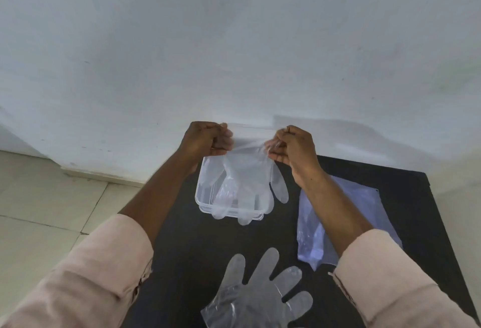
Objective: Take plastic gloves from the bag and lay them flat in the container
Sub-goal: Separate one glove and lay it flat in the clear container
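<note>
A thin, clear plastic glove [247,187] is hanging cuff-up, its limp fingers dangling over the clear rectangular plastic container [201,195] on the black square table [187,249]. Both hands are gripping the cuff: the left hand [205,142] is pinching one corner with curled fingers, the right hand [291,148] is pinching the other, and the film between them is pulling taut. Holding it stretched this way is likely meant to keep the glove from crumpling, so it can go down flat into the container. Something pale seems to be lying inside the container already, perhaps another glove, though the hanging film is blurring that view. Nearer the person, a second clear plastic glove [260,294] is lying spread on the table, fingers pointing away, probably waiting its turn. To the right, under the right forearm, the flat bluish-clear plastic bag [364,202] is resting on the table, well apart from the container. Pale pink sleeves [104,275] are covering both arms.
</note>
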The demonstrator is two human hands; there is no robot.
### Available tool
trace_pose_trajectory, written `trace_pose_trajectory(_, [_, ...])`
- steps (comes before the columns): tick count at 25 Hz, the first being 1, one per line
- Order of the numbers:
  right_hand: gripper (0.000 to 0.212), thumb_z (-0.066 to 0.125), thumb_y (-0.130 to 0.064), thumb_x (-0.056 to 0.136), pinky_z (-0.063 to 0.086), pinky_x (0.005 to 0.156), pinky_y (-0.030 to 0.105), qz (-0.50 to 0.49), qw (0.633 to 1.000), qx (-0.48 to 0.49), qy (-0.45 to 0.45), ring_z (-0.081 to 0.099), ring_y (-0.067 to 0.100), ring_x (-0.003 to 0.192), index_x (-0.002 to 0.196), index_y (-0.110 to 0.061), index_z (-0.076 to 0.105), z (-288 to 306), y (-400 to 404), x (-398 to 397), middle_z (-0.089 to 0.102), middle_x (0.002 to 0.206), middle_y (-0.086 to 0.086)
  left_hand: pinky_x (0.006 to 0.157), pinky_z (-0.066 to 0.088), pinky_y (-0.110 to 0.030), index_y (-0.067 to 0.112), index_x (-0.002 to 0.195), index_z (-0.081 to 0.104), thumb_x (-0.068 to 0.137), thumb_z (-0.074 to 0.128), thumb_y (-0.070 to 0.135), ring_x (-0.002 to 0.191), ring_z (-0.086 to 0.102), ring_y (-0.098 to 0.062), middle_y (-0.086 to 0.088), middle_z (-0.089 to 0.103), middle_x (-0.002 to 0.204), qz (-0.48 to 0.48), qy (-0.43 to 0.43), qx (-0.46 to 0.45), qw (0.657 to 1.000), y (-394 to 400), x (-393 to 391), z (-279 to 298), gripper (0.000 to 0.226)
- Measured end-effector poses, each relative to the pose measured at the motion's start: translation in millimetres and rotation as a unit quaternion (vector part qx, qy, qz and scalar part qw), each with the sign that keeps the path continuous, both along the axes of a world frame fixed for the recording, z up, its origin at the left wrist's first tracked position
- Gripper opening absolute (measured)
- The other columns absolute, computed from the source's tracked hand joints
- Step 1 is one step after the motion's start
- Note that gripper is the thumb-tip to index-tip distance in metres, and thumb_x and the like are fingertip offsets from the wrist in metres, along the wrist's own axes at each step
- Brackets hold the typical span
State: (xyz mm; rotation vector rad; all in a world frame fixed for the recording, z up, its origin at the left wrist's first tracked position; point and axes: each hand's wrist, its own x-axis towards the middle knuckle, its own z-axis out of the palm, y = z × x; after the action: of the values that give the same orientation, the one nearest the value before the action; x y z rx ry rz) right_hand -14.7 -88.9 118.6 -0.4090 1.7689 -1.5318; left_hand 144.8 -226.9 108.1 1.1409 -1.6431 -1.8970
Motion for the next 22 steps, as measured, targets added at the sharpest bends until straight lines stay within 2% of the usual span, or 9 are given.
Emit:
trace_pose_trajectory(3, [0.023, 0.048, -0.001, 0.088, 0.055, 0.058, 0.029, -0.023, 0.999, -0.012, 0.041, 0.07, 0.027, 0.066, 0.069, -0.011, 0.055, 10.1, -40.4, -9.6, 0.071, 0.082, 0.023, 0.071, 0.057, -0.034, 0.003, 0.089, 0.072, 0.093, 0.06, 0.028, 0.067, 0.071, -0.021, -0.011, 0.072, 0.075, 0.021, 0.009, -0.039, 0.999, -36.0, -16.2, 6.2, 0.028])
trace_pose_trajectory(5, [0.021, 0.047, 0.001, 0.086, 0.057, 0.061, 0.031, -0.047, 0.992, -0.057, 0.099, 0.069, 0.027, 0.067, 0.069, -0.008, 0.054, 22.3, -61.2, -13.3, 0.069, 0.081, 0.026, 0.07, 0.055, -0.035, 0.01, 0.081, 0.072, 0.092, 0.061, 0.03, 0.068, 0.071, -0.021, -0.008, 0.072, 0.072, 0.03, 0.046, -0.083, 0.995, -54.8, -26.9, 18.2, 0.026])
trace_pose_trajectory(7, [0.015, 0.049, 0.0, 0.087, 0.058, 0.064, 0.035, -0.077, 0.969, -0.148, 0.182, 0.068, 0.029, 0.069, 0.073, 0.0, 0.055, 35.8, -71.2, -12.0, 0.067, 0.077, 0.026, 0.07, 0.057, -0.034, 0.014, 0.078, 0.072, 0.093, 0.059, 0.03, 0.072, 0.072, -0.023, -0.008, 0.073, 0.073, 0.048, 0.104, -0.15, 0.982, -65.2, -33.2, 35.0, 0.026])
trace_pose_trajectory(9, [0.016, 0.049, -0.002, 0.091, 0.058, 0.067, 0.038, -0.1, 0.933, -0.235, 0.255, 0.068, 0.032, 0.073, 0.077, -0.002, 0.056, 44.6, -69.9, -5.7, 0.067, 0.076, 0.02, 0.07, 0.057, -0.032, 0.012, 0.082, 0.072, 0.095, 0.056, 0.028, 0.078, 0.073, -0.026, -0.013, 0.072, 0.077, 0.069, 0.178, -0.213, 0.958, -65.1, -33.2, 50.1, 0.026])
trace_pose_trajectory(12, [0.017, 0.048, -0.001, 0.093, 0.054, 0.071, 0.04, -0.119, 0.909, -0.259, 0.304, 0.068, 0.033, 0.078, 0.08, -0.009, 0.057, 20.4, -57.2, 11.0, 0.068, 0.08, 0.015, 0.075, 0.055, -0.031, 0.005, 0.087, 0.071, 0.097, 0.054, 0.018, 0.084, 0.069, -0.022, -0.018, 0.07, 0.084, 0.048, 0.206, -0.272, 0.939, -51.4, -19.0, 30.2, 0.023])
trace_pose_trajectory(15, [0.013, 0.053, -0.013, 0.092, 0.048, 0.079, 0.035, -0.095, 0.929, -0.14, 0.329, 0.064, 0.02, 0.09, 0.089, -0.008, 0.065, -53.7, -35.0, 26.7, 0.068, 0.093, 0.004, 0.088, 0.046, -0.032, 0.013, 0.089, 0.075, 0.093, 0.057, 0.03, 0.107, 0.059, -0.015, -0.005, 0.067, 0.11, -0.017, 0.057, -0.362, 0.93, -41.2, 11.1, -56.4, 0.025])
trace_pose_trajectory(18, [0.019, 0.057, -0.025, 0.088, 0.043, 0.098, 0.04, -0.044, 0.924, 0.059, 0.376, 0.051, 0.02, 0.114, 0.089, -0.01, 0.068, -125.2, -12.9, 37.4, 0.055, 0.121, 0.004, 0.104, 0.037, -0.051, 0.023, 0.086, 0.078, 0.089, 0.053, 0.049, 0.133, 0.041, -0.027, -0.006, 0.051, 0.142, -0.085, -0.12, -0.418, 0.896, -36.9, 34.5, -131.3, 0.036])
trace_pose_trajectory(20, [0.014, 0.059, -0.026, 0.088, 0.036, 0.104, 0.042, -0.021, 0.902, 0.165, 0.397, 0.044, 0.026, 0.123, 0.086, -0.015, 0.068, -146.8, -3.9, 41.5, 0.05, 0.133, 0.011, 0.109, 0.029, -0.059, 0.029, 0.087, 0.079, 0.088, 0.048, 0.055, 0.143, 0.028, -0.033, -0.009, 0.039, 0.153, -0.116, -0.187, -0.419, 0.881, -32.4, 40.1, -148.8, 0.041])
trace_pose_trajectory(22, [0.009, 0.062, -0.024, 0.088, 0.031, 0.103, 0.041, -0.003, 0.89, 0.217, 0.401, 0.041, 0.03, 0.129, 0.084, -0.018, 0.068, -156.3, 0.0, 46.2, 0.047, 0.139, 0.013, 0.114, 0.02, -0.061, 0.031, 0.088, 0.079, 0.088, 0.048, 0.057, 0.148, 0.017, -0.033, -0.009, 0.03, 0.158, -0.128, -0.225, -0.406, 0.877, -29.2, 40.5, -151.6, 0.041])
